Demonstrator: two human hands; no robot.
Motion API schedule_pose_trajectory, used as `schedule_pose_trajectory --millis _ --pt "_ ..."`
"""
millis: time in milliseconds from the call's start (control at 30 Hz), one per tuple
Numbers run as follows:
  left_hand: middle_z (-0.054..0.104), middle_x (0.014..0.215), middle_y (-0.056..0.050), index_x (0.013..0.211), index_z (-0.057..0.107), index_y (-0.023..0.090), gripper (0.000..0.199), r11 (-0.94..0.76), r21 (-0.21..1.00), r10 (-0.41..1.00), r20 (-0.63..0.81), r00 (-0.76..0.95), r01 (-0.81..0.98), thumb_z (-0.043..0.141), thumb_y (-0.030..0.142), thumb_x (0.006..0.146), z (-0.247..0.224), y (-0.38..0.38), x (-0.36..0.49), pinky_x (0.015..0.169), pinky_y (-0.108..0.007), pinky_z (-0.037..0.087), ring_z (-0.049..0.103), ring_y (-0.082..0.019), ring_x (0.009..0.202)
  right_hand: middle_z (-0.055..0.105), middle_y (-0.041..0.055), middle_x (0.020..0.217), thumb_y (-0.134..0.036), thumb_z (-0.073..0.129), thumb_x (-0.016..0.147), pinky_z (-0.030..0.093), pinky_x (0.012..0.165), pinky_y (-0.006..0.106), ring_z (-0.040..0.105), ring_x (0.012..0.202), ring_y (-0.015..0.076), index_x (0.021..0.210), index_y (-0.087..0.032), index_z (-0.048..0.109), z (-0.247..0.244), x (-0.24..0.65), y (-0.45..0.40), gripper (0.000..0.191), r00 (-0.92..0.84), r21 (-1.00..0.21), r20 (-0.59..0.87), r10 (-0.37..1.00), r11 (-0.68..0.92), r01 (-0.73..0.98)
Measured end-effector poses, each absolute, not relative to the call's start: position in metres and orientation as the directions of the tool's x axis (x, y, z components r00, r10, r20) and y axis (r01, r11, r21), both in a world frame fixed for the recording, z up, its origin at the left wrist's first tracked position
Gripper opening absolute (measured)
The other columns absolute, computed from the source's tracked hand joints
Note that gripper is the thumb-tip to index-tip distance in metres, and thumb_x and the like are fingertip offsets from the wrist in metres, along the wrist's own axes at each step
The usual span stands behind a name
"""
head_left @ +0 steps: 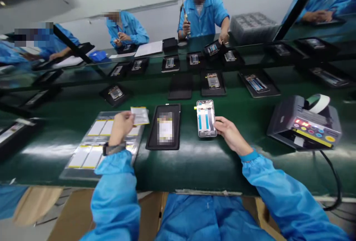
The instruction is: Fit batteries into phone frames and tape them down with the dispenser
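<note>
My left hand (121,126) pinches a flat white battery (139,116) with yellow edges, raised above a clear tray (79,173) that bears several similar batteries (92,156). In my right hand (228,133) is the right edge of an open phone frame (205,119), with two blue strips inside and a yellow tab at its upper left. Between my hands lies a black tray (150,143) holding an item (165,127) that is blurred out.
A grey tape dispenser (304,122) with lit red digits stands at the right, its cable hanging over the edge. Black trays with phone frames (213,81) line the green bench (178,170). Across it, people in blue (204,16) work; one holds a tool.
</note>
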State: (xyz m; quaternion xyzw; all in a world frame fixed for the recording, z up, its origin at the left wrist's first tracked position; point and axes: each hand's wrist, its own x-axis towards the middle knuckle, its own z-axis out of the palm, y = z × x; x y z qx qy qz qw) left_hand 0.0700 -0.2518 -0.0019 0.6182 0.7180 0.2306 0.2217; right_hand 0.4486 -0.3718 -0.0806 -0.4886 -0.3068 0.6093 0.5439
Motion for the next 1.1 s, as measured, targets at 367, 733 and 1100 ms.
schedule_pose_trajectory --millis 367,733,1100 --pt "0.073 0.076 -0.006 0.088 0.070 0.014 0.045 0.183 0.962 0.896 -0.248 0.368 0.202 0.081 0.054 0.072 -0.052 -0.301 0.260 0.051 -0.025 0.053 0.065 -0.016 0.061 0.076 0.0037 0.089 -0.051 0.085 0.075 0.053 0.074 0.033 0.071 0.077 0.0210 0.107 -0.022 0.060 -0.101 0.437 -0.376 0.050 0.087 -0.872 -0.239 0.967 -0.174 -0.457" --pt "0.068 0.080 -0.003 0.086 0.068 0.017 0.030 -0.137 0.920 0.986 0.093 0.136 0.367 0.086 0.038 0.075 -0.066 -0.301 0.268 0.059 -0.022 0.048 0.060 -0.012 0.068 0.077 0.0053 0.110 -0.047 0.080 0.085 0.058 0.089 0.038 0.074 0.100 0.0238 0.114 -0.025 0.057 -0.100 0.439 -0.382 0.043 0.089 -0.875 -0.140 0.986 -0.081 -0.477" --pt "0.077 0.088 -0.006 0.093 0.068 0.016 0.038 0.279 0.958 0.891 -0.234 0.388 -0.064 0.082 0.048 0.079 -0.082 -0.317 0.281 0.062 -0.024 0.053 0.070 -0.016 0.071 0.070 -0.0008 0.077 -0.059 0.074 0.085 0.054 0.060 0.029 0.067 0.067 0.0177 0.104 -0.024 0.055 -0.093 0.446 -0.374 0.044 0.260 -0.959 -0.129 0.957 -0.053 -0.280"
